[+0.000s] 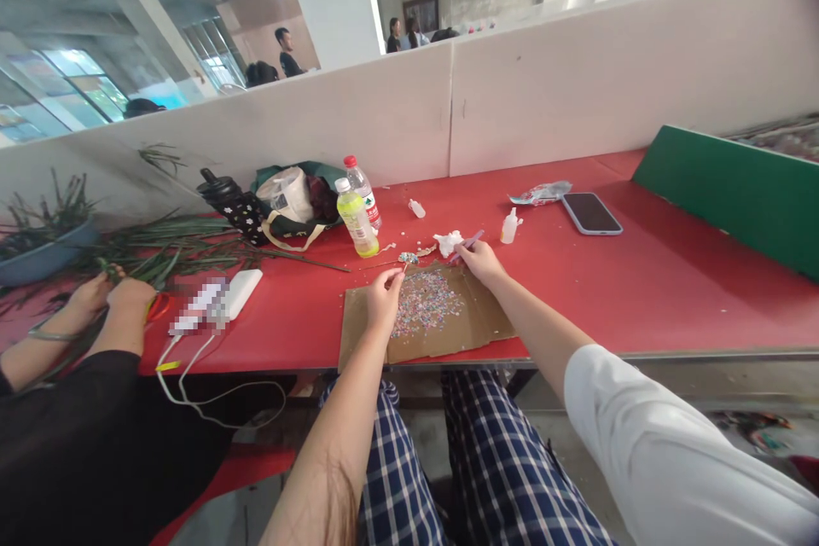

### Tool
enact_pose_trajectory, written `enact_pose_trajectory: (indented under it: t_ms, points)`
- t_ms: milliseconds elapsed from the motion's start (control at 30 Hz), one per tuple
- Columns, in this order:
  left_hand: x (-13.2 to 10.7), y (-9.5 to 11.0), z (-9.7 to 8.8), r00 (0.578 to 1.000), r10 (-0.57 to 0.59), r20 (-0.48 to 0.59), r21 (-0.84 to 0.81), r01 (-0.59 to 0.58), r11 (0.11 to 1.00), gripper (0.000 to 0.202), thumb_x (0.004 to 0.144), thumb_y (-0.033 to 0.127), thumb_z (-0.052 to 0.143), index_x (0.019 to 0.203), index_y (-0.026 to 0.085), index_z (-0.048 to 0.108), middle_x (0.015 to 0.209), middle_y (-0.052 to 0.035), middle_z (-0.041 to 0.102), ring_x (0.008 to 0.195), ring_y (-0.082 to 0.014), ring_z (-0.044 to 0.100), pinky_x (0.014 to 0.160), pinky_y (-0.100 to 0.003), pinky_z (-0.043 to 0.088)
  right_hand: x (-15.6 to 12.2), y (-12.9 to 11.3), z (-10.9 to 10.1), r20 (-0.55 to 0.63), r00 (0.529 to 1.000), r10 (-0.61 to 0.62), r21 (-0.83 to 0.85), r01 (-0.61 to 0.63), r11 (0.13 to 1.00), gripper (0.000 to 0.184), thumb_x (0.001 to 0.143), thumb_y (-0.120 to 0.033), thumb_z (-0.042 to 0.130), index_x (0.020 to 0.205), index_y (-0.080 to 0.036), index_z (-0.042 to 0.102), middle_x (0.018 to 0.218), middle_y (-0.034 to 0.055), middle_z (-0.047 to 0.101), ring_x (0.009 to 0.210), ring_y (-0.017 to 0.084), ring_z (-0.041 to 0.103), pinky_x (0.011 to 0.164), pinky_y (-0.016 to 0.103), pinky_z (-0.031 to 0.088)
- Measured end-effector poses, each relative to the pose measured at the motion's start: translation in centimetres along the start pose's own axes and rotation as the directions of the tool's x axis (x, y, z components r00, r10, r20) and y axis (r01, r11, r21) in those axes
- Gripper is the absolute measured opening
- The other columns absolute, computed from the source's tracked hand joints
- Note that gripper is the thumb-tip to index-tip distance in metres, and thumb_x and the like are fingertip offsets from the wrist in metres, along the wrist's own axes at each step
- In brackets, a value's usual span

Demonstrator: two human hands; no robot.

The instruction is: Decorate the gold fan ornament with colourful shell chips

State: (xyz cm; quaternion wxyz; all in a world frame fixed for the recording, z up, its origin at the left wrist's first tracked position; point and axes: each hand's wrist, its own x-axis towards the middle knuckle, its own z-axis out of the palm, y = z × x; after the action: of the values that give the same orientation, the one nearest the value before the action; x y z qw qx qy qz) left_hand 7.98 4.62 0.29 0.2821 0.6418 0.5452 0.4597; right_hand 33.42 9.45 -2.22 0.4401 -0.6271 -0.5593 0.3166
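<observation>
Okay, we've got our left hand pinched narrow on a thin stick topped w/ a small sequin-crusted disc, held just above the far edge of a cardboard sheet, prob so loose bits drop back on it. Our right hand is closed round a purple pen-like tool, tip angled toward the disc, w/ a crumpled tissue just beside it, handy for wipes.

Sheet lies on the red surface near the front edge, right above our plaid trousers, w/ a spread of multicolour sequins on it, likely to keep them off the surface & within easy reach. Two small white squeeze bottles stand near the hands, one each side of the tissue, so they're quick to grab.

Bigger stuff sits further back by the white partition: lime-green drink bottle, water bottle, black tumbler, tote bag. Phone lies face up to our right, away from the sequins. On our left, a co-worker's hands work in long green leaves, red scissors nearby.
</observation>
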Motion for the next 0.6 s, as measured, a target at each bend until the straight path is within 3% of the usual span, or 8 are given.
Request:
enact_pose_trajectory:
  t_ms: [167,600]
  points:
    - [0.1,-0.19,0.08,1.0,-0.003,-0.005,0.006,0.003,1.0,0.027,0.097,0.038,0.061,0.109,0.015,0.066,0.111,-0.0066,0.068,0.1,-0.0167,0.066,0.091,-0.039,0.058,0.18,0.35,-0.02,0.003,1.0,0.003,-0.003,-0.003,1.0,0.033,0.097,-0.04,0.062,0.118,-0.015,0.063,0.113,0.0067,0.067,0.095,0.019,0.067,0.082,0.038,0.059]
    - [0.08,-0.27,0.1,1.0,0.014,-0.016,0.022,-0.014,1.0,0.027,0.096,0.038,0.061,0.109,0.015,0.066,0.11,-0.0065,0.068,0.1,-0.017,0.066,0.093,-0.04,0.057,-0.25,-0.12,-0.25,0.025,1.0,0.011,-0.01,-0.011,1.0,0.031,0.098,-0.041,0.06,0.114,-0.015,0.064,0.107,0.0057,0.068,0.09,0.017,0.068,0.08,0.036,0.059]
